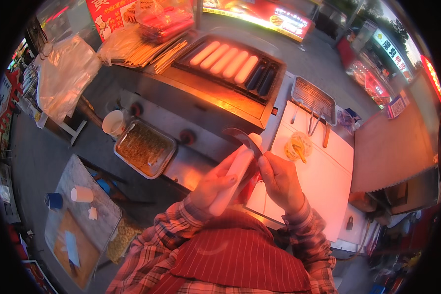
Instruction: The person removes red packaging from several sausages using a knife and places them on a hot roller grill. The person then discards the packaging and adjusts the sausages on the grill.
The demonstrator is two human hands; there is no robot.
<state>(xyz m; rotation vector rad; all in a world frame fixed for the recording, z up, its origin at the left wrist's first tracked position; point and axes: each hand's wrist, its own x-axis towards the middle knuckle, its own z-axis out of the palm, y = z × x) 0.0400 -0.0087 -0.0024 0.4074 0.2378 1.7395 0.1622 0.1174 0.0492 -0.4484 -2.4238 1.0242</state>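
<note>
My left hand [209, 185] holds a long pale sausage [233, 180] upright at a slant in front of the apron [239, 257]. Behind its upper end shows the rounded tip of a second pale sausage [256, 139], mostly hidden. My right hand [279, 180] grips a dark curved knife [244, 137], its handle covered by the fingers. The blade passes close to the top of the front sausage; whether it touches cannot be told. Several sausages [226, 62] lie side by side in the grooves of the roller-like grill [272, 97] beyond my hands.
Right stands a white cutting board [316, 183] with a plastic cup [297, 145], tongs [316, 119] and a wire-rack tray [313, 93]. Left are a tray of brown seasoning [145, 149], a paper cup [114, 123], wooden skewers [171, 55] and a side table [106, 217] bearing a cleaver [72, 248].
</note>
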